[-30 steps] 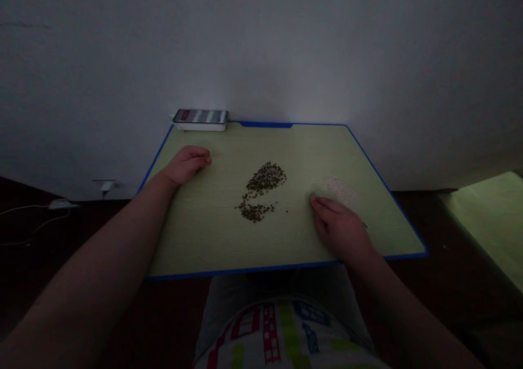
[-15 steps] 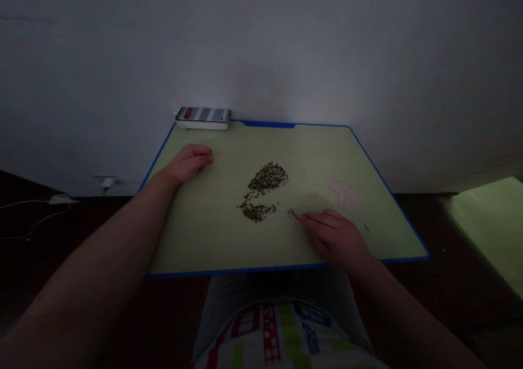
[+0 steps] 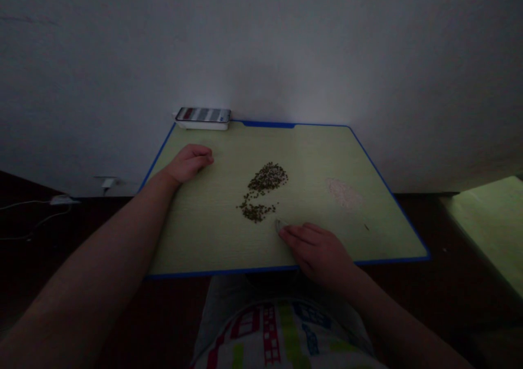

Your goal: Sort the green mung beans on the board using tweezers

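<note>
My right hand (image 3: pixel 321 249) pinches slim metal tweezers (image 3: pixel 278 225) near the table's front edge. The tips are just below and right of a small heap of dark green beans (image 3: pixel 255 212). Behind that heap lies a larger pile of beans mixed with pale grains (image 3: pixel 267 178); a few beans link the two. On the right a thin patch of pale, rice-like grains (image 3: pixel 344 193) is spread out. My left hand (image 3: pixel 190 162) rests closed on the table's left side, away from the piles, with no object visible in it.
The light table (image 3: pixel 229 249) has a blue rim and stands against a grey wall. A phone (image 3: pixel 203 114) lies on a white box (image 3: pixel 204 125) at the back left corner. One small dark sliver (image 3: pixel 366 227) lies at the right. A plug and cables (image 3: pixel 61 200) are at far left.
My right hand has moved left and toward me with the tweezers, whose tips are now nearer the small bean heap. The left hand has stayed still.
</note>
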The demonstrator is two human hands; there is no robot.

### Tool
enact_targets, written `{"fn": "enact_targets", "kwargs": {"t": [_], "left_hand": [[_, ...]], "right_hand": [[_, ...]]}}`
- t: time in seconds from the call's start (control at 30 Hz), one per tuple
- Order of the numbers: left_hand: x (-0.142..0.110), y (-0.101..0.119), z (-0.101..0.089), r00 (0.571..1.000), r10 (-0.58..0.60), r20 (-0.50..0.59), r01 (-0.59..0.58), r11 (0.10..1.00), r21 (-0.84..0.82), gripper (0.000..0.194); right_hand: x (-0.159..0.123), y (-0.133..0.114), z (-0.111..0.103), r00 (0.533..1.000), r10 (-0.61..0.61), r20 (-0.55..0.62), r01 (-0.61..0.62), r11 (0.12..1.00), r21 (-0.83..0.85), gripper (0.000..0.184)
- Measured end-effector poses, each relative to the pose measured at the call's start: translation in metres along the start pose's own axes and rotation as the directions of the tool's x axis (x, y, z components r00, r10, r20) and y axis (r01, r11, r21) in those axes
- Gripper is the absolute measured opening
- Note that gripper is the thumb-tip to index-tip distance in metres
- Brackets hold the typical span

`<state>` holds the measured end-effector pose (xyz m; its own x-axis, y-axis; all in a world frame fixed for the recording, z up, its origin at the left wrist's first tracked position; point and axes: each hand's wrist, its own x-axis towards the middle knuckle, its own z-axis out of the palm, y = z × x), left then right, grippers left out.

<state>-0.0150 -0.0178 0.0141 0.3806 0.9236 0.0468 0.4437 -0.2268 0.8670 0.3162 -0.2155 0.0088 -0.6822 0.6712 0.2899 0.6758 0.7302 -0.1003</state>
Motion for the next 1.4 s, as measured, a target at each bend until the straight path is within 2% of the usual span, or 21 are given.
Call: {"fn": "enact_targets", "kwargs": {"t": [0.13,0.3,0.6,0.73,0.83,0.9,1.0,1.07,1.17,1.27,1.4], "left_hand": [[-0.001,-0.001,0.0,1.0,0.012,-0.008,-0.012,1.0,0.01,0.027],[0.0,0.0,0.0,1.0,0.008,-0.011,-0.008,1.0,0.004,0.027],[-0.001,0.003,0.001,1.0,-0.006,-0.017,0.006,1.0,0.004,0.027],[-0.002,0.003,0.001,1.0,-0.002,-0.014,0.002,1.0,0.011,0.028],[-0.002,0.002,0.001,1.0,-0.003,-0.008,0.003,1.0,0.0,0.029],[-0.002,0.002,0.001,1.0,-0.005,-0.009,0.004,1.0,-0.009,0.029],[-0.002,0.003,0.001,1.0,-0.004,-0.008,0.004,1.0,-0.01,0.029],[-0.002,0.003,0.001,1.0,0.001,-0.003,-0.001,1.0,-0.007,0.028],[-0.002,0.004,0.001,1.0,0.005,0.001,-0.005,1.0,-0.003,0.027],[-0.002,0.004,0.001,1.0,-0.003,0.007,0.003,1.0,-0.007,0.027],[-0.002,0.005,0.001,1.0,0.005,0.005,-0.005,1.0,-0.009,0.029]], "right_hand": [[0.016,-0.01,0.001,0.996,0.051,0.076,-0.049,0.998,-0.026,0.039],[0.02,-0.009,0.006,0.979,0.198,0.041,-0.194,0.977,-0.083,0.037],[0.002,0.038,0.001,0.901,0.43,-0.051,-0.433,0.889,-0.15,0.037],[-0.005,0.055,-0.006,0.869,0.491,-0.061,-0.494,0.855,-0.158,0.037],[-0.007,0.053,-0.007,0.867,0.489,-0.101,-0.499,0.853,-0.151,0.037],[-0.006,0.044,-0.005,0.892,0.439,-0.11,-0.451,0.882,-0.136,0.037],[0.002,0.021,0.001,0.951,0.308,-0.042,-0.311,0.944,-0.112,0.037],[0.012,0.008,0.004,0.966,0.254,0.047,-0.249,0.964,-0.098,0.038],[0.03,0.001,0.007,0.947,0.292,0.131,-0.282,0.955,-0.086,0.041],[0.042,0.006,0.005,0.915,0.356,0.188,-0.344,0.934,-0.092,0.042],[0.039,0.017,0.0,0.884,0.437,0.168,-0.421,0.899,-0.12,0.04]]}}
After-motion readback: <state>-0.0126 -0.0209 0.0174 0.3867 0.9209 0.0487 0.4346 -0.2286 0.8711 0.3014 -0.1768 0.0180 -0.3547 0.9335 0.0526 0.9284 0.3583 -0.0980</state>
